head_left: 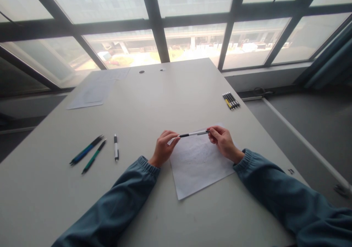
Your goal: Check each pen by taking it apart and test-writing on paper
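A white and black pen is held nearly level between both hands, above a sheet of paper with faint marks. The fingertips of my left hand pinch its black grip end. My right hand pinches the other end, where the clip is. To the left of my left hand lies another white and black pen on the table. Beside it are a green pen and blue pens lying close together.
Several black pens, one with a yellow part, lie in a row near the right edge of the white table. Papers rest at the far left. Small dark clips sit near the right edge. Windows stand behind the table.
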`<state>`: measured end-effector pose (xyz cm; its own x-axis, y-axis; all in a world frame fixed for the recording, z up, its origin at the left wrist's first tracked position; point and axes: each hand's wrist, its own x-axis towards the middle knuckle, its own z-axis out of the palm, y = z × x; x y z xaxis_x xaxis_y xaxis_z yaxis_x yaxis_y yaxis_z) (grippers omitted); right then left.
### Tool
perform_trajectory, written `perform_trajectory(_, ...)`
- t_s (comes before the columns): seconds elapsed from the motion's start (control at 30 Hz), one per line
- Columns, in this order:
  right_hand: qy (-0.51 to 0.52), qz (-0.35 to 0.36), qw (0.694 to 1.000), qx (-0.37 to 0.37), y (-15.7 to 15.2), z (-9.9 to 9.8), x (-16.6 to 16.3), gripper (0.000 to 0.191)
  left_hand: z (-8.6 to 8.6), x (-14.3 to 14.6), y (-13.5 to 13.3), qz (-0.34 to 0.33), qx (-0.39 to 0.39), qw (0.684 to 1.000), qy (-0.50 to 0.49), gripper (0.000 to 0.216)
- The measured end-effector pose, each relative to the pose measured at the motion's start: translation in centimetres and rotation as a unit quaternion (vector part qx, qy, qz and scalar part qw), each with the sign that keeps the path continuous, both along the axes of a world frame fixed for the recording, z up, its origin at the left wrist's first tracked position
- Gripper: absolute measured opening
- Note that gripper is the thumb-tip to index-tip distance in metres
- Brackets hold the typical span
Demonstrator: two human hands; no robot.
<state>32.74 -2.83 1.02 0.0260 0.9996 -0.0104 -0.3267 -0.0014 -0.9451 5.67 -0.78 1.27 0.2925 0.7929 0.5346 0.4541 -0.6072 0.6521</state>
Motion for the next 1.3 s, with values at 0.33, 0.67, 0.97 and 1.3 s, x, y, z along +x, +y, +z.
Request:
perform_trajectory(0.33, -0.309, -0.023, 0.941, 0.135, -0.4, -0.5, 0.2, 0.021, 0.0, -0.1, 0.2, 0.039, 0.007, 0.999, -0.023, 0.018)
perform_trajectory(0.67, -0.54, 0.002, 0.808, 0.236, -1.4, 1.0, 0.4, 0.019, -0.1, -0.3, 0.5, 0.026, -0.006, 0.998, -0.057, 0.024)
perform_trajectory(0.97, -0.623, -0.059, 0.755, 0.196, 0.2, 2.2, 4.0, 0.018, -1.2, -0.7, 1.3, 0.043, -0.066, 0.978, -0.195, 0.039)
perform_trajectory(1.3, -0.688, -0.177, 0.701, -0.055, 5.2, 0.2, 10.7, 0.019, -0.8, -0.5, 0.9, 0.04, -0.071, 0.974, -0.212, 0.04)
